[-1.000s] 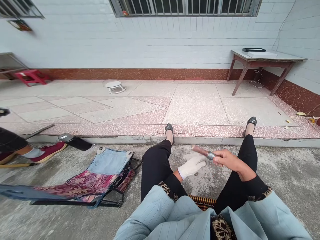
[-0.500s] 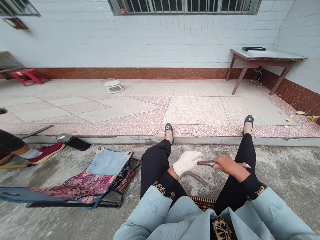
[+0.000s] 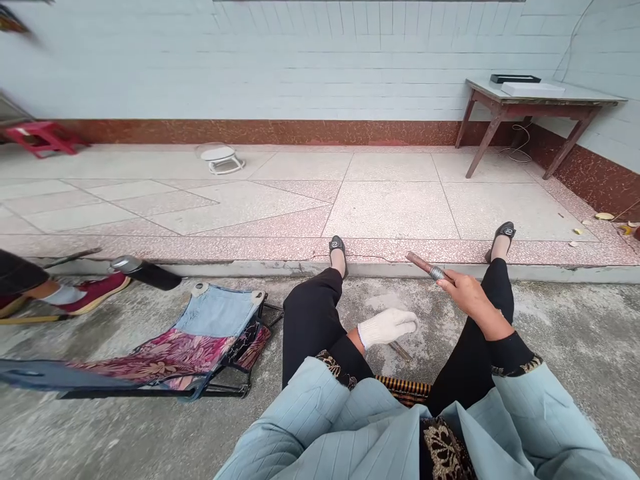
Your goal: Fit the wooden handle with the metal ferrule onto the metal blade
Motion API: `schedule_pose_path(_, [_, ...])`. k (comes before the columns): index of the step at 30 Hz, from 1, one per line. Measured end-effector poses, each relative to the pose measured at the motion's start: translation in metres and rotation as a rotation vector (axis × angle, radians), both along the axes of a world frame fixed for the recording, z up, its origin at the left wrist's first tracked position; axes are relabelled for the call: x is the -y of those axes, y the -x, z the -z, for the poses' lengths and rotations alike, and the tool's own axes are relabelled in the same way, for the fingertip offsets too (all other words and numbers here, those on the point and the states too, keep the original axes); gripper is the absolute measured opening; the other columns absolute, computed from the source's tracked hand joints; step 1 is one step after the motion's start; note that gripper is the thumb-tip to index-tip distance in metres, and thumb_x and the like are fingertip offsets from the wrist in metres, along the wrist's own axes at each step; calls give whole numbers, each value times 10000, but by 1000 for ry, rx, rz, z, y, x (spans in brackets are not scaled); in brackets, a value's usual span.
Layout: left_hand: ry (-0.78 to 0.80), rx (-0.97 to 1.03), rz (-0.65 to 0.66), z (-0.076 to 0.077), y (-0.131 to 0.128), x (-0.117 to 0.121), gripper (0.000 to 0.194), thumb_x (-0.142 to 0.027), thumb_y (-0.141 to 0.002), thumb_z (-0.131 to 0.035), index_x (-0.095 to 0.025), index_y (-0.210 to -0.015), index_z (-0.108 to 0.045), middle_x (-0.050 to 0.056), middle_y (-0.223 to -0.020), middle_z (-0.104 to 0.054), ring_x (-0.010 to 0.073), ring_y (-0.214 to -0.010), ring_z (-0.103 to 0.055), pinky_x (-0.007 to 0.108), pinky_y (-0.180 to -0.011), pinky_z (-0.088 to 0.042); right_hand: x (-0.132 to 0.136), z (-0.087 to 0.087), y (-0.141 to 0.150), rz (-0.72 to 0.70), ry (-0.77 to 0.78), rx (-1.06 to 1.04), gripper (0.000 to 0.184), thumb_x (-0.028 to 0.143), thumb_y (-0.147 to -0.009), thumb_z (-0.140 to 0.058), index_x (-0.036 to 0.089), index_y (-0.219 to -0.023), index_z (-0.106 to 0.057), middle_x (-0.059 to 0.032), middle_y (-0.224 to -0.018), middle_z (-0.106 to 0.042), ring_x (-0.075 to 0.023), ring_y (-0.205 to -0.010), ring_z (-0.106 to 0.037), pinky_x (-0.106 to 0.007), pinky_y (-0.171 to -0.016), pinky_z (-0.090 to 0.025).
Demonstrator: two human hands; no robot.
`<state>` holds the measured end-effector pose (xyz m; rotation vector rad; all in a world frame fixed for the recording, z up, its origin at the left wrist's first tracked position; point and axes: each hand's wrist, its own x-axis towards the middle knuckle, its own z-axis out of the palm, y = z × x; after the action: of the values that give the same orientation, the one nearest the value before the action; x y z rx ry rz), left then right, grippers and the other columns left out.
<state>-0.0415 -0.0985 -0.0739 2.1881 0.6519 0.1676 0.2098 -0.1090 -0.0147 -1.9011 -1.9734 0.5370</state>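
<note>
My right hand (image 3: pixel 465 293) is closed around a brown wooden stick (image 3: pixel 420 261) with silvery wire (image 3: pixel 437 273) wound about it. The stick's free end points up and to the left, raised over the ground near the step. My left hand (image 3: pixel 390 327), in a white knitted glove, is lower and apart from that stick. Its fingers are loosely bent, with nothing visible in them. Below the glove, a second, thin stick (image 3: pixel 401 351) lies on the concrete, partly hidden by the hand. I cannot tell whether the glove touches it.
A folding chair (image 3: pixel 215 313) with denim and floral cloth stands to my left, with a black bottle (image 3: pixel 147 273) behind it. Another person's red shoe (image 3: pixel 97 295) is at far left. Ahead are a raised tiled step (image 3: pixel 390 207), a white stool (image 3: pixel 223 159) and a table (image 3: pixel 540 93).
My right hand has swung the wire-wound stick up and away from my left hand. The gloved hand has moved down and slightly right. The view has tilted downward.
</note>
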Motion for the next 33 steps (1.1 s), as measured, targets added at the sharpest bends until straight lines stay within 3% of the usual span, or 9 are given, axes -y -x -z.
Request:
schedule_pose_path(3, [-37, 19, -38, -15, 8, -6, 275, -323, -973, -426, -177, -923, -653, 12, -870, -665, 143, -818, -592, 218, -792, -414, 5, 13, 9, -54, 150, 274, 282, 383, -969, -494, 197, -1096, -665, -112, -937, -693, -241, -807, -603, -304, -639, -320])
schedule_pose_path(5, [-116, -21, -105, -22, 14, -12, 264, -307, -960, -435, -173, -910, -657, 14, -856, -662, 146, -799, -586, 226, -784, -414, 17, 18, 18, -253, 300, 300, 230, 351, -949, -550, 193, -1058, -677, -103, -920, -691, -231, -804, -600, -297, -636, -314])
schedule_pose_path(10, [-127, -33, -118, -14, 13, -17, 269, -295, -957, -428, -174, -949, -668, 32, -950, -683, 170, -893, -599, 249, -844, -426, 50, 10, 29, -739, 402, -93, 155, 332, -921, -596, 210, -870, -676, 13, -693, -577, -134, -651, -497, -256, -614, -310])
schedule_pose_path(12, [-68, -13, -117, -3, 7, -12, 280, -309, -963, -422, -171, -957, -665, 39, -969, -685, 178, -924, -599, 255, -861, -435, 52, 1, 26, -686, 299, -247, 201, 364, -943, -547, 213, -914, -677, 22, -698, -565, -130, -650, -482, -254, -623, -323])
schedule_pose_path(16, [6, -44, -107, 14, -4, 1, 355, -391, -996, -387, -164, -979, -659, 39, -890, -666, 165, -815, -593, 245, -755, -422, 35, -16, 13, -248, 78, -299, 298, 393, -960, -471, 186, -1012, -678, -2, -724, -590, -160, -672, -513, -268, -629, -345])
schedule_pose_path(19, [35, -46, 48, 12, -7, 7, 306, -361, -986, -427, -177, -940, -668, 13, -838, -662, 137, -751, -578, 219, -710, -396, 17, -18, 6, -34, 9, -105, 354, 412, -976, -435, 183, -1108, -671, -44, -778, -652, -207, -719, -582, -286, -642, -367])
schedule_pose_path(22, [42, -4, 71, -1, -4, 8, 246, -306, -968, -460, -195, -967, -680, -4, -882, -691, 124, -778, -598, 201, -747, -406, 7, -7, 10, 22, 45, 221, 346, 395, -989, -443, 186, -1174, -648, -113, -953, -710, -264, -843, -649, -312, -681, -389])
schedule_pose_path(28, [-148, -5, -161, -27, 13, -8, 258, -295, -959, -458, -176, -945, -687, 18, -917, -694, 150, -829, -601, 229, -791, -411, 28, 19, 29, -461, 390, 392, 237, 366, -950, -563, 202, -1052, -701, -112, -938, -721, -273, -872, -665, -310, -691, -394])
schedule_pose_path(33, [-91, 26, -216, -15, 13, -14, 285, -311, -970, -435, -167, -939, -679, 17, -918, -683, 146, -825, -599, 234, -783, -431, 52, -6, 30, -762, 293, -77, 220, 377, -957, -550, 209, -941, -691, -7, -764, -650, -159, -707, -574, -259, -656, -369])
